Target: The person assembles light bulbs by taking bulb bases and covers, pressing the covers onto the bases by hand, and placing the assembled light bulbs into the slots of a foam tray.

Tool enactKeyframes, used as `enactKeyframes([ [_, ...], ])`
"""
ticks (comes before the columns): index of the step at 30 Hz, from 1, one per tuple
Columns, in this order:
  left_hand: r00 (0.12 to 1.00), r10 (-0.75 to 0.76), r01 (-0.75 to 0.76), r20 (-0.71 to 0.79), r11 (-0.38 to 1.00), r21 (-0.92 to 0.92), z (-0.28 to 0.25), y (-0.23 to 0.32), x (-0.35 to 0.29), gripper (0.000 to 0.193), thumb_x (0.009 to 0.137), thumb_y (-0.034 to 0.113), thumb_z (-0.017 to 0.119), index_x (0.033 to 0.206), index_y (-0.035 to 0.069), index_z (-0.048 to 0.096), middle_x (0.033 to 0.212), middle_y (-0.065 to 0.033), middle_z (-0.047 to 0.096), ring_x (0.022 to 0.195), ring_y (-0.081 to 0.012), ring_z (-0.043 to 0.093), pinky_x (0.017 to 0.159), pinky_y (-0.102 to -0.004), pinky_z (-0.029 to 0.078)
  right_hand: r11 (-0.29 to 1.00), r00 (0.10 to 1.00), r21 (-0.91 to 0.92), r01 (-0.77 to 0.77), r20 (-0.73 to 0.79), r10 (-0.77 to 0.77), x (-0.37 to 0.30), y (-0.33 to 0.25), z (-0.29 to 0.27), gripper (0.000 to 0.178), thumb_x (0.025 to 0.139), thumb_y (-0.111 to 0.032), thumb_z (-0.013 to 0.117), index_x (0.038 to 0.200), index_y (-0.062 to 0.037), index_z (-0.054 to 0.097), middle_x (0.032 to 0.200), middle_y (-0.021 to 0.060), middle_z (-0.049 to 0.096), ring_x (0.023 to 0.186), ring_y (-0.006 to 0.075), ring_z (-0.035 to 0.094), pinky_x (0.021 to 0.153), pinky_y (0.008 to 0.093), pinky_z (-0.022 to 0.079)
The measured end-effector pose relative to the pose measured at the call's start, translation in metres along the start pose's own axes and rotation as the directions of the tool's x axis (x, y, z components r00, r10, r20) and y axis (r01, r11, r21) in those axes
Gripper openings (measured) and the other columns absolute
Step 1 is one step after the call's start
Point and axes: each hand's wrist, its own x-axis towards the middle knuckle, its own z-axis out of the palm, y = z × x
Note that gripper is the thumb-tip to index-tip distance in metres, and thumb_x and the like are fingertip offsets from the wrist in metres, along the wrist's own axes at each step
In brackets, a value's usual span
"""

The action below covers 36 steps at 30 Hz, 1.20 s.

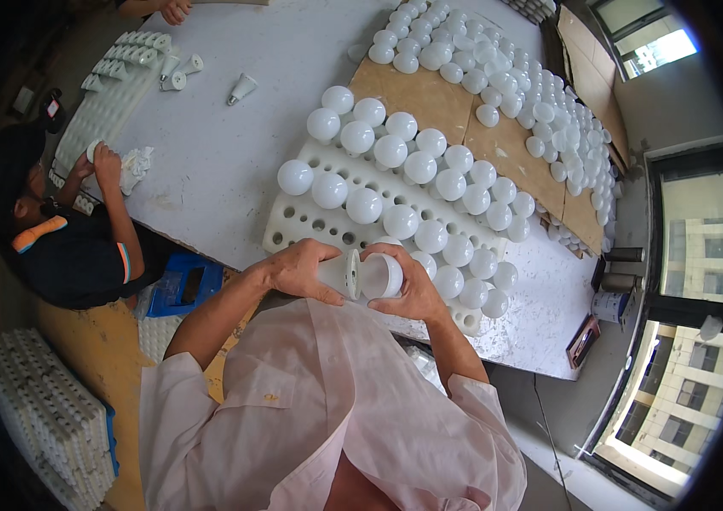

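Observation:
My left hand (298,271) is closed round a white light bulb base (334,272), whose round, flat open face is turned to the right. Facing it, a frosted white bulb cover (383,275) is gripped in my right hand (417,288). The two parts are held almost edge to edge in front of my chest; whether they touch I cannot tell. Just beyond my hands lies a white foam tray (300,223) with round holes. Rows of round white bulbs (364,205) stand in it, and some holes along its left side show bare.
Many loose bulb covers (485,55) lie on brown cardboard (430,94) at the far right. A bulb base (242,88) rests on the white table (208,153). At the left, a co-worker (80,230) handles a white part. Foam trays (46,417) are stacked lower left; windows (702,247) line the right.

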Motion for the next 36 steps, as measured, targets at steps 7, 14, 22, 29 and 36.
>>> enactKeyframes([
  [7,0.998,-0.068,0.067,0.009,0.992,0.104,0.001,0.002,-0.002,0.05,0.058,0.028,0.085,0.089,-0.004,0.064,0.08,-0.0123,0.066,0.073,-0.0151,0.061,0.068,-0.03,0.048,0.959,0.992,-0.281,-0.03,0.108,0.063,0.009,-0.023,0.01,0.084,0.062,-0.026,0.083,0.131,-0.0063,0.04,0.122,0.0168,0.053,0.109,0.0353,0.055,0.092,0.0403,0.045],
  [14,0.995,-0.095,0.092,0.023,0.99,0.103,0.002,0.002,0.0,0.053,0.057,0.032,0.086,0.089,-0.004,0.064,0.079,-0.0145,0.067,0.073,-0.0181,0.063,0.068,-0.0313,0.049,0.927,0.981,-0.374,-0.005,0.176,0.076,0.012,-0.019,0.012,0.087,0.067,-0.031,0.081,0.134,-0.0038,0.033,0.123,0.0209,0.051,0.108,0.0395,0.054,0.09,0.0431,0.045],
  [22,0.997,-0.059,0.072,-0.05,0.948,0.312,0.013,0.013,0.01,0.066,0.064,0.055,0.073,0.091,-0.005,0.066,0.083,-0.0228,0.067,0.079,-0.0352,0.066,0.073,-0.0393,0.051,0.914,0.996,-0.406,0.004,0.084,0.034,0.017,-0.011,0.02,0.072,0.067,-0.028,0.079,0.124,-0.0036,0.043,0.108,0.0181,0.056,0.095,0.0375,0.059,0.08,0.0426,0.05],
  [29,0.994,-0.037,0.063,-0.099,0.963,0.264,0.019,-0.004,0.016,0.066,0.064,0.056,0.073,0.089,-0.005,0.067,0.081,-0.0239,0.066,0.078,-0.0353,0.066,0.073,-0.0387,0.051,0.895,0.973,-0.411,0.174,-0.069,-0.221,0.018,0.006,0.033,0.066,0.061,-0.018,0.08,0.118,-0.0044,0.05,0.107,0.0159,0.056,0.094,0.0337,0.058,0.08,0.0412,0.05],
  [36,0.995,-0.081,0.092,-0.054,0.965,0.247,0.023,-0.006,0.02,0.07,0.061,0.06,0.069,0.08,-0.008,0.064,0.069,-0.0225,0.063,0.068,-0.0319,0.065,0.063,-0.038,0.05,0.799,0.8,-0.335,0.5,-0.176,-0.574,0.021,0.015,0.042,0.055,0.056,-0.003,0.075,0.108,-0.003,0.056,0.105,0.0133,0.056,0.094,0.0294,0.054,0.078,0.0383,0.046],
])
